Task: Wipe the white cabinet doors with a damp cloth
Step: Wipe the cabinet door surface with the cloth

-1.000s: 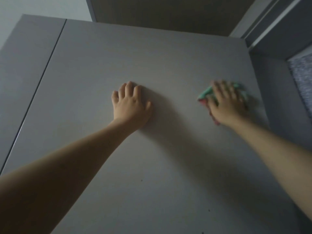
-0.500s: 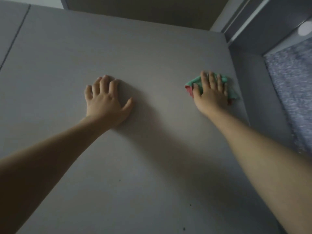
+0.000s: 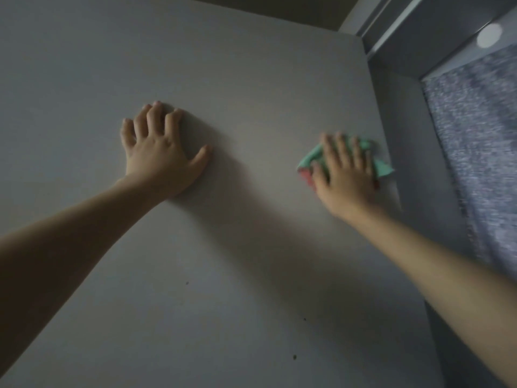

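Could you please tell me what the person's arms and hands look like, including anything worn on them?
Both forearms are bare as far as the frame shows, with no sleeves in view. The left hand and right hand wear no gloves, and no rings, watch or bracelets show. The fingernails look short and unpainted.

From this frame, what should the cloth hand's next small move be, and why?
Probably a stroke down along the door's right edge. The right hand presses the crumpled green and red cloth flat against the pale white cabinet door close to that edge, while the left hand rests flat on the door. Small dark specks show lower on the door, so that area likely needs wiping.
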The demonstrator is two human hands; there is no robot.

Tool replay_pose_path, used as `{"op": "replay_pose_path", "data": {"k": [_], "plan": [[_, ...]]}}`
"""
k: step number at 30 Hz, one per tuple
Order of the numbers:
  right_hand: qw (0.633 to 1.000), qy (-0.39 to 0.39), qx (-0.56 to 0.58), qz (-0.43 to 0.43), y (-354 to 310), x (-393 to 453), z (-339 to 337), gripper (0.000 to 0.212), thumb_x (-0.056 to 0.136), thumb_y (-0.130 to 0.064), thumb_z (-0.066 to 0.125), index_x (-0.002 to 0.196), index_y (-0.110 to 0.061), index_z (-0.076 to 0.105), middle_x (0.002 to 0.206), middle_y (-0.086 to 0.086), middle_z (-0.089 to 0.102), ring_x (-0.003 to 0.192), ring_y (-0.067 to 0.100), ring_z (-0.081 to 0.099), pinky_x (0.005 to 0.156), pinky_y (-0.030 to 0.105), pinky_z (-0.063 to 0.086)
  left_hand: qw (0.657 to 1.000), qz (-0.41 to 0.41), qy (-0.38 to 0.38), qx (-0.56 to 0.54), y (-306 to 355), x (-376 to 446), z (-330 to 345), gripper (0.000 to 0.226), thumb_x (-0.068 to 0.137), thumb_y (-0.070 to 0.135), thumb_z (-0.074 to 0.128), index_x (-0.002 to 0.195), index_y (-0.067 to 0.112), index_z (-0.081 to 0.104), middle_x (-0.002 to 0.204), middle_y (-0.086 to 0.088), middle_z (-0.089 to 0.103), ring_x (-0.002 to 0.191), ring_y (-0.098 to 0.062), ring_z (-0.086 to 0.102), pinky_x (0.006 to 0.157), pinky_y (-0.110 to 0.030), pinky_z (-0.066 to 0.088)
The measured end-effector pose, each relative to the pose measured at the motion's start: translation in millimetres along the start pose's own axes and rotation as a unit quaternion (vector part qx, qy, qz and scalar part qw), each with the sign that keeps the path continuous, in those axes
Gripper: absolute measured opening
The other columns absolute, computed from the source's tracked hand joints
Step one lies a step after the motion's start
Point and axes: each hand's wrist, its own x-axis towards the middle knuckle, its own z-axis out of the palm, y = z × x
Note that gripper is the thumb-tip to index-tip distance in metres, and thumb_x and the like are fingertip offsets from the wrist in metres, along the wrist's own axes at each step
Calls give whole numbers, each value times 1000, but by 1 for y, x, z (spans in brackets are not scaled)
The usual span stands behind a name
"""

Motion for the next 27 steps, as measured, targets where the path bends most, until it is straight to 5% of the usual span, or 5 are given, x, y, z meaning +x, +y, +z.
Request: {"op": "replay_pose_path", "data": {"k": [4, 10, 16, 22, 27], "plan": [[984, -30, -24, -175, 3, -37, -7, 65, 89, -55, 22, 148, -25, 28, 154, 5, 30, 142, 31, 25, 114, 55, 20, 1000, -6, -4, -7, 3, 1, -1, 90, 73, 69, 34, 142, 12, 31, 151, -15, 21, 144, -31, 9, 116, -50, -1], [997, -15, -4, 74, -18, 14, -4, 59, 98, -48, 29, 152, -27, 15, 160, 4, 11, 147, 28, 5, 117, 48, 1, 1000, 5, -14, -4, 0, 2, -5, 79, 85, 62, 50, 143, 12, 31, 152, -15, 21, 143, -30, 10, 116, -50, 2], [963, -36, -30, -265, -33, -52, -4, 65, 89, -54, 28, 148, -24, 30, 153, 8, 32, 141, 33, 27, 113, 56, 19, 999, 16, -42, -3, 0, 3, -16, 79, 84, 64, 48, 144, 15, 32, 151, -11, 24, 142, -28, 14, 115, -47, 7], [998, -21, 10, 63, -67, 3, -5, 60, 98, -47, 30, 152, -23, 18, 159, 6, 13, 146, 30, 7, 117, 49, 2, 996, -1, -53, -75, -10, 4, -41, 52, 93, 48, 48, 138, 21, 44, 148, -7, 34, 137, -26, 27, 113, -38, 11], [948, -23, 49, -313, -125, -111, -2, 64, 88, -51, 39, 142, -18, 43, 147, 10, 41, 137, 36, 33, 112, 58, 22, 997, 6, -58, -50, -40, -25, -60, 50, 94, 44, 47, 140, 25, 42, 153, -7, 28, 142, -24, 21, 117, -45, 5]]}}
